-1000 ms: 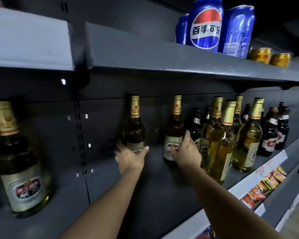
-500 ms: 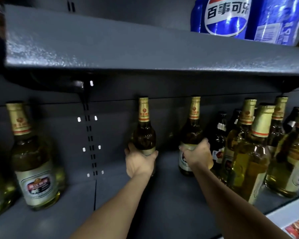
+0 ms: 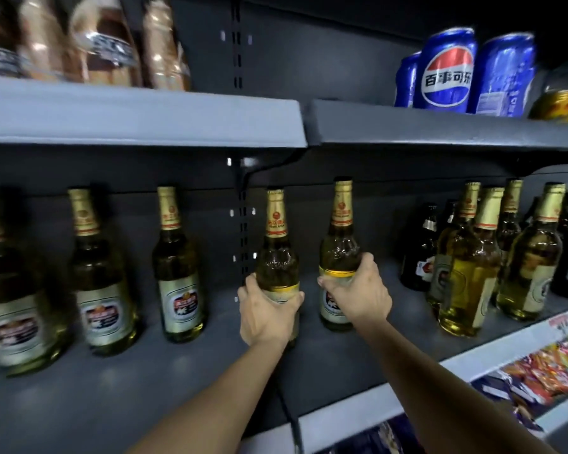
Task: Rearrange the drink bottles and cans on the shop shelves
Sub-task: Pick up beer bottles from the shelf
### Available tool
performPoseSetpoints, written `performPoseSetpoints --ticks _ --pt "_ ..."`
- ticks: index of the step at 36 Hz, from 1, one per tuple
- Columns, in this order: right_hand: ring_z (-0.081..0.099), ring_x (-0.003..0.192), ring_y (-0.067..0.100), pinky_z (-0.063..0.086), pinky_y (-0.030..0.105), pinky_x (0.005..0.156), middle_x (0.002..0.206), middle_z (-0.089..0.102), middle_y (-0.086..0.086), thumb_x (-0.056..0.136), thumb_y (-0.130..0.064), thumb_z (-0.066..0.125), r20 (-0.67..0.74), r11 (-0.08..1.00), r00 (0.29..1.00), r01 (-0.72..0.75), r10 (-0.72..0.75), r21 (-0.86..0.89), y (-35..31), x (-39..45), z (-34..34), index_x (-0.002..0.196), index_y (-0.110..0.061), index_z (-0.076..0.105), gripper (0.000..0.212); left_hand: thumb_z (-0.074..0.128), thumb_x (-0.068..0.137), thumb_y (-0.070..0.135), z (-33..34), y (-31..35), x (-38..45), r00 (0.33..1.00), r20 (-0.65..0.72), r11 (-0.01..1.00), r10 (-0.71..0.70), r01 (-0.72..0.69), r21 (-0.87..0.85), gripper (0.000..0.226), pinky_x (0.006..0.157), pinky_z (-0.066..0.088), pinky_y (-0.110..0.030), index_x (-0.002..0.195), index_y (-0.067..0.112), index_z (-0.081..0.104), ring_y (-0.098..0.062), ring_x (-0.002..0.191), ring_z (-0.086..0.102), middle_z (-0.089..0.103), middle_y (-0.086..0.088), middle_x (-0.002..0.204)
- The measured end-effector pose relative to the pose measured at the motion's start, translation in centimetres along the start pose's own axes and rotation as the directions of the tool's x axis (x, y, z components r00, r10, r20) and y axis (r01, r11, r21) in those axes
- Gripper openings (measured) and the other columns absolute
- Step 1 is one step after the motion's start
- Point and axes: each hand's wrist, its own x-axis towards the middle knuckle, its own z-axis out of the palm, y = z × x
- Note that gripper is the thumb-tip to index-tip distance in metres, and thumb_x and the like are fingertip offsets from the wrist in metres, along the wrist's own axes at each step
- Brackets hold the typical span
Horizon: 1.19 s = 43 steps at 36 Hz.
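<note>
Clearly the sorting is midway. The left hand (image 3: 267,311) wraps its fingers round the lower body of one beer bottle (image 3: 277,257), and the right hand (image 3: 358,294) curls round the middle of a second bottle (image 3: 341,244) just beside it, at about three o'clock from the first. Both bottles stand upright near the centre of the middle shelf (image 3: 145,381), close to the seam between the two shelf bays; whether their bases rest on the shelf or hang just above it cannot be told. At nine o'clock from the hands, a spaced row of three similar bottles (image 3: 181,276) lines the left bay, which looks like the arranged part. At three o'clock, well apart, a crowded cluster of pale and dark bottles (image 3: 469,267) stands bunched together, and this looks like the work left to do. Up at one o'clock, blue cola cans (image 3: 446,70) sit on the upper shelf (image 3: 440,129), beside gold cans (image 3: 561,103) partly cut off by the edge. My judgement: the two held bottles are headed for the left row, with the cluster awaiting its turn.
</note>
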Motion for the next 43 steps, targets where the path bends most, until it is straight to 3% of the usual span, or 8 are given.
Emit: performPoseSetpoints --ticks 6,12,15,23,29,43 --pt "0.06 0.106 0.03 0.045 0.04 0.08 0.119 0.056 0.003 0.068 -0.056 0.076 0.023 0.999 0.999 0.049 -0.049 0.0 -5.0 -7.2 0.0 0.117 -0.017 0.039 0.072 0.079 0.062 0.055 -8.0 -3.1 -1.6 0.999 -0.033 1.0 0.013 -0.013 0.013 0.088 0.083 0.048 -0.038 0.132 0.024 0.037 -0.026 0.115 0.054 0.046 0.0 0.127" --pt "0.06 0.104 0.032 0.046 0.041 0.08 0.118 0.057 0.004 0.068 -0.058 0.075 0.096 0.992 0.988 0.119 -0.123 0.043 -9.3 -13.1 1.4 0.117 -0.018 0.04 0.073 0.079 0.064 0.055 -16.2 -5.9 -3.1 0.987 -0.149 0.998 -0.052 0.054 0.01 0.091 0.087 0.047 -0.039 0.137 0.023 0.035 -0.026 0.118 0.052 0.046 0.0 0.129" --pt "0.06 0.104 0.031 0.046 0.04 0.079 0.116 0.058 0.003 0.066 -0.058 0.077 0.152 0.986 0.977 0.138 -0.152 0.096 -11.4 -15.6 2.5 0.116 -0.02 0.041 0.072 0.079 0.063 0.055 -20.2 -7.7 -3.6 0.972 -0.226 0.998 -0.064 0.066 -0.001 0.093 0.091 0.047 -0.04 0.139 0.022 0.035 -0.025 0.121 0.051 0.046 -0.001 0.133" --pt "0.062 0.1 0.029 0.048 0.037 0.076 0.111 0.062 0.002 0.064 -0.061 0.076 0.255 0.968 0.944 0.161 -0.208 0.195 -17.9 -22.9 6.2 0.113 -0.023 0.042 0.071 0.08 0.062 0.052 -31.7 -12.8 -3.7 0.92 -0.382 0.994 -0.086 0.106 0.031 0.076 0.084 0.049 -0.04 0.122 0.023 0.044 -0.024 0.108 0.056 0.05 0.002 0.119" --pt "0.062 0.1 0.031 0.043 0.033 0.073 0.109 0.065 0.004 0.066 -0.062 0.074 0.321 0.956 0.906 0.226 -0.277 0.186 -24.7 -28.1 9.7 0.116 -0.024 0.041 0.071 0.079 0.063 0.053 -40.7 -17.9 -1.9 0.874 -0.466 0.985 -0.139 0.171 0.027 0.078 0.084 0.048 -0.043 0.124 0.022 0.043 -0.027 0.111 0.055 0.049 -0.002 0.121" --pt "0.062 0.101 0.026 0.05 0.036 0.08 0.107 0.065 -0.001 0.064 -0.059 0.076 0.36 0.956 0.895 0.193 -0.263 0.22 -41.9 -40.6 20.4 0.113 -0.026 0.04 0.069 0.082 0.064 0.046 -59.4 -30.7 7.2 0.891 -0.425 0.977 -0.159 0.204 0.062 0.076 0.078 0.044 -0.041 0.123 0.018 0.043 -0.033 0.11 0.054 0.047 -0.008 0.119"
